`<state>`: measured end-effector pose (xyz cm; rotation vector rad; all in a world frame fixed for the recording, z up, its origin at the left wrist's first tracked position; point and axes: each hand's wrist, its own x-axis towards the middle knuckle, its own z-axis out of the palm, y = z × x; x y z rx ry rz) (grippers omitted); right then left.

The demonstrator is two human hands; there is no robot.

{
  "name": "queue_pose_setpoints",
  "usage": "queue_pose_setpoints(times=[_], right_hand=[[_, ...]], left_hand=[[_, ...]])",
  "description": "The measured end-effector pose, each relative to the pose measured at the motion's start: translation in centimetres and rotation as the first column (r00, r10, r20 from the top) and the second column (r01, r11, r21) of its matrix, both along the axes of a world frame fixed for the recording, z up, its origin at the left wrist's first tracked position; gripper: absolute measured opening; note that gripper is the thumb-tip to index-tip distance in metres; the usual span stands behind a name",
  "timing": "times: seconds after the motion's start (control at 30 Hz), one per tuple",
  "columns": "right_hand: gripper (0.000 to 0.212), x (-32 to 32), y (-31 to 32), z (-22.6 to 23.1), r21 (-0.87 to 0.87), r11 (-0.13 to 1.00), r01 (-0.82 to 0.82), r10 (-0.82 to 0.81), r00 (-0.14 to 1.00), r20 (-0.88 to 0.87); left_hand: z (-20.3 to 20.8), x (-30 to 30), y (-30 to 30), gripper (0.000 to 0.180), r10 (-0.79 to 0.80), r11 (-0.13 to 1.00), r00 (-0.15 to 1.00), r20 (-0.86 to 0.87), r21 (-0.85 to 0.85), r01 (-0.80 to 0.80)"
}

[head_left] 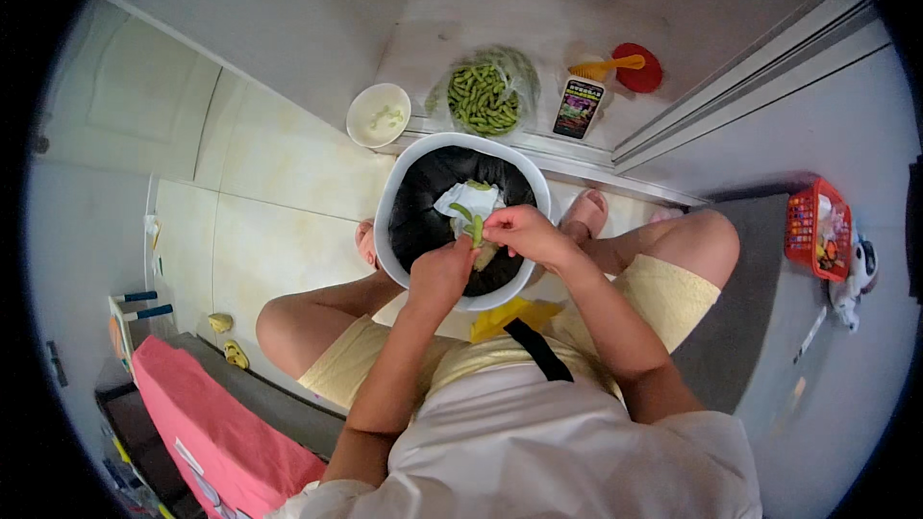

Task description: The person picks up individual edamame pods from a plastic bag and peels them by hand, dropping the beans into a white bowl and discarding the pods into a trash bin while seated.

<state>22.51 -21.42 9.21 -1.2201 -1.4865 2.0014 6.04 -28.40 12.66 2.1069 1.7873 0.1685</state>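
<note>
Over a white bin (387, 207) lined with a black bag (423, 197), my two hands meet. A green edamame pod (476, 229) stands up from the closed fingers of my left hand (442, 274). My right hand (527, 234) pinches at the same pod from the other side, thumb and forefinger together. Just behind it shows another green pod (461, 211); whether a finger touches it I cannot tell. Inside the bin lie crumpled white tissue (461, 196) and a further pod (479, 185). My fingers hide part of the bin's contents.
Beyond the bin stand a white bowl (378, 115) with a few pale green beans and a clear plastic bag of edamame pods (484, 96). Right of them are a dark-labelled container (579, 106), an orange brush (606, 67) and a red round thing (638, 67). A red basket (818, 229) is far right.
</note>
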Motion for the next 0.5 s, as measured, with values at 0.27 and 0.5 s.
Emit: queue_pose_setpoints(times=[0.27,0.5], right_hand=[[0.011,-0.4,-0.3,-0.9,-0.07,0.996,0.046,-0.051,0.996,-0.077],[0.011,-0.8,0.1,1.0,-0.148,0.987,0.06,-0.073,0.994,-0.083]], left_hand=[[-0.1,-0.4,0.5,0.019,-0.075,0.997,0.987,0.139,0.005,0.075],[0.4,-1.4,0.8,0.02,0.006,1.0,0.984,0.18,-0.014,-0.003]])
